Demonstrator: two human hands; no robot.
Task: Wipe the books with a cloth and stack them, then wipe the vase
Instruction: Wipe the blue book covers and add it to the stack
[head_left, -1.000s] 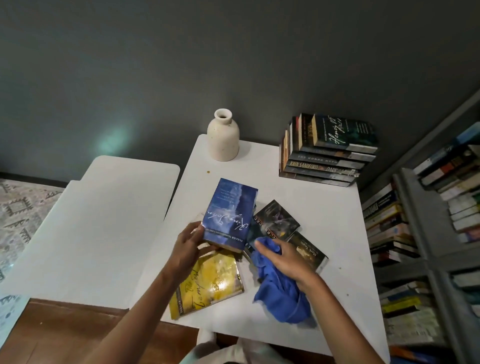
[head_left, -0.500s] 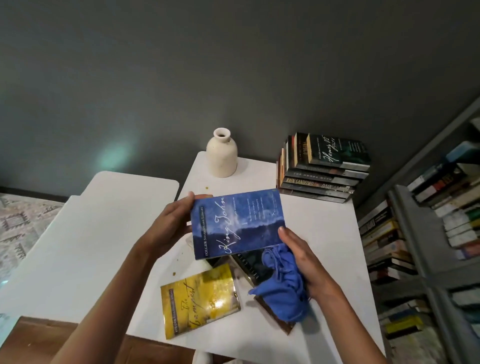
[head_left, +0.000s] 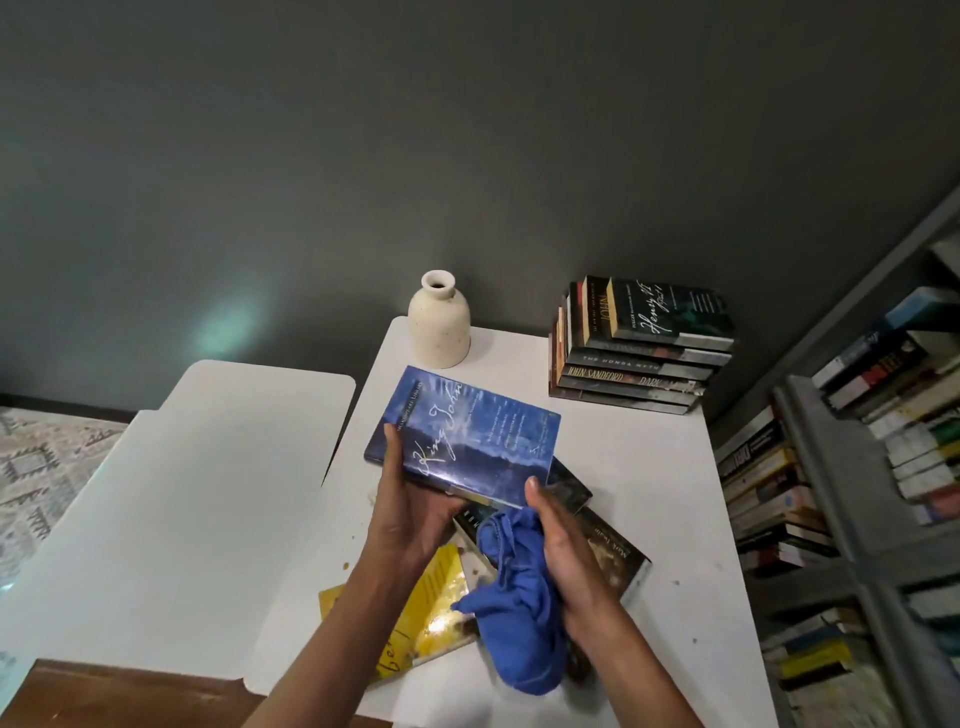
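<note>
The left hand (head_left: 410, 499) grips the blue book (head_left: 462, 434) at its near left edge, thumb on the cover and fingers curled beneath. The book is held tilted above the white table (head_left: 639, 467). The right hand (head_left: 563, 540) holds the bunched blue cloth (head_left: 519, 597) in its curled fingers, with its thumb pressed on the book's near right corner. Under the hands lie a yellow book (head_left: 431, 613) to the near left and two dark books (head_left: 613, 556) to the right, partly overlapping. At the far edge the cream vase (head_left: 439, 322) stands upright. A stack of books (head_left: 639, 358) sits at the far right corner. A second white table (head_left: 182, 467) adjoins on the left, and a bookshelf (head_left: 857, 493) fills the right side.
</note>
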